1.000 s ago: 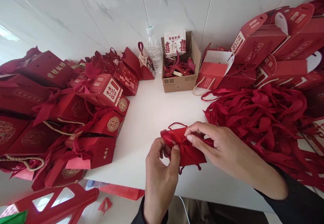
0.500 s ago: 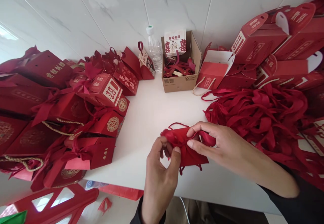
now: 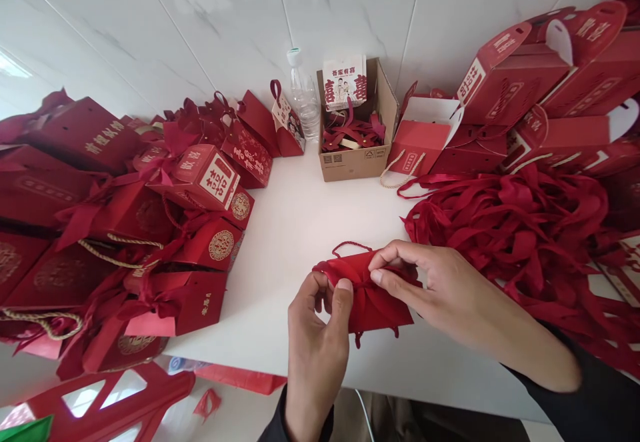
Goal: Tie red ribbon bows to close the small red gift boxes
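A red gift box (image 3: 383,310) with twisted cord handles sits near the table's front edge. Across its top lies a red ribbon (image 3: 345,270), gathered at the middle like a bow. My left hand (image 3: 320,329) pinches the ribbon's left loop between thumb and fingers. On the other side, my right hand (image 3: 425,279) has thumb and forefinger closed on the ribbon's right part, just beside the gathered middle. My fingers cover some of the ribbon, so the knot shows only in part.
Many red gift boxes (image 3: 195,239) with bows are stacked on the left. A loose ribbon heap (image 3: 510,229) lies at right, below more boxes (image 3: 520,89). A cardboard box (image 3: 355,165) and a plastic bottle (image 3: 304,99) stand by the wall on the white table (image 3: 290,229).
My left hand has closed its pinch on the left loop, which now lies flatter and wider. The right-hand loop looks smaller, tucked under my right fingers. The view has shifted slightly.
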### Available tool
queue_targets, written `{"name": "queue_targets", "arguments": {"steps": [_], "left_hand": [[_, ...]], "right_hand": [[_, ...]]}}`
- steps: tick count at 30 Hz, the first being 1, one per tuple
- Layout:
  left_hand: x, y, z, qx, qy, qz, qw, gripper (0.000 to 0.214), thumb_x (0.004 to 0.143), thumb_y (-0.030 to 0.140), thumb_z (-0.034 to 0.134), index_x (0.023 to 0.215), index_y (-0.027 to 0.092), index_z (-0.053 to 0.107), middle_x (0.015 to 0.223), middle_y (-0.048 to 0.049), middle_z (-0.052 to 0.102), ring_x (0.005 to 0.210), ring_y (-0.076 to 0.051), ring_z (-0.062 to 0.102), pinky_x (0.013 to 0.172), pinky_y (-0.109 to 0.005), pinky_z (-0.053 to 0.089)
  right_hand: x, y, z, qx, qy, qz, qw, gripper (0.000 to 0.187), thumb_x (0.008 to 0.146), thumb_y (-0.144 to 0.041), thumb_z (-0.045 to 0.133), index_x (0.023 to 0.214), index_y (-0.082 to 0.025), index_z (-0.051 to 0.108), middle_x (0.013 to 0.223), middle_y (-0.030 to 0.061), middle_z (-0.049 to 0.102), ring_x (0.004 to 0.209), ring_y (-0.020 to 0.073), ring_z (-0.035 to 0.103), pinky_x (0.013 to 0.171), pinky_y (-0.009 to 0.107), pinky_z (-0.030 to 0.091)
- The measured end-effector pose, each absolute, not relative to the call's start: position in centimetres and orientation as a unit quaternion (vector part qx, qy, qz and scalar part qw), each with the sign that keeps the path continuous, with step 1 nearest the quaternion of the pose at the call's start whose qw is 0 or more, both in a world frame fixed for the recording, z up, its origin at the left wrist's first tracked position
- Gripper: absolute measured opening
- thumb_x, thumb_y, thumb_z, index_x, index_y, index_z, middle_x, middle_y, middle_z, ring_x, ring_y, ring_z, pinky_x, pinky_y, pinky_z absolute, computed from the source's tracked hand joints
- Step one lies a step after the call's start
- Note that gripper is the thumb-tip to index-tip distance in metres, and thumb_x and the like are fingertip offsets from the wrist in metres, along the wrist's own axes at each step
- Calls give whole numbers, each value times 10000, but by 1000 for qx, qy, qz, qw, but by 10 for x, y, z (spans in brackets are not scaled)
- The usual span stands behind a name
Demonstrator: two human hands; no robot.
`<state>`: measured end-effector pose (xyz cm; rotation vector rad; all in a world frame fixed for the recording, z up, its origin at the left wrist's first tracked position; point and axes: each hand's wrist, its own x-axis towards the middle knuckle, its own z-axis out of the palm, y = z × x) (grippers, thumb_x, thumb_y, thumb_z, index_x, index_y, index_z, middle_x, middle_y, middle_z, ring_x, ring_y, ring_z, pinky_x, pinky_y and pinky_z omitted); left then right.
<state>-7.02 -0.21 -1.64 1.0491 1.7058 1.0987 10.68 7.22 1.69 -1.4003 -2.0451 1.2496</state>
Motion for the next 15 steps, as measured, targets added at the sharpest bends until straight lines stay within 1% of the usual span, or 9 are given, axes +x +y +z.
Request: {"name": "queue_targets", "arguments": {"steps": [2,6,8,10,12,14,15], "left_hand": [[-70,-2,-17,412,691,438,402,351,1001,473,569,758,225,520,694,22,474,675,-159,403,644,-295,379],[-68,-3,-18,419,702,440,372,326,981,441,598,747,222,542,688,18,497,676,-162,447,647,-288,391],[-67,-4,-18,418,706,441,363,295,968,421,616,756,223,564,687,15,514,678,-165,464,640,-283,396],[-67,-4,-18,420,707,443,357,219,958,389,627,814,224,611,701,15,529,692,-169,477,651,-279,408],[-66,-4,-18,429,701,447,353,139,950,359,632,914,228,661,717,17,532,708,-171,482,675,-280,419],[-66,-3,-16,440,692,449,355,131,948,350,635,969,231,686,728,18,525,717,-171,476,695,-283,421],[-66,-3,-15,444,688,448,359,138,948,356,638,958,229,692,731,17,524,719,-170,472,698,-285,419]], "right_hand": [[108,73,16,-502,-715,454,175,193,1002,-408,562,929,-287,693,815,-41,704,691,159,586,623,298,409],[111,73,12,-515,-694,479,157,234,1000,-462,548,946,-278,682,786,-31,688,687,177,593,632,317,434],[113,72,11,-517,-688,484,154,252,1004,-475,540,955,-272,681,811,-15,708,738,194,621,665,328,452],[114,71,11,-519,-691,477,159,263,1014,-475,533,954,-267,682,833,-7,725,754,196,631,682,331,459],[114,71,12,-521,-696,467,163,267,1022,-471,526,956,-265,682,840,-11,728,735,186,625,672,323,455],[114,71,13,-524,-696,463,160,272,1022,-483,530,953,-268,681,836,-20,719,726,176,620,667,312,454],[114,71,13,-526,-694,465,157,279,1020,-497,534,949,-270,679,832,-24,714,726,174,622,666,308,456]]}}
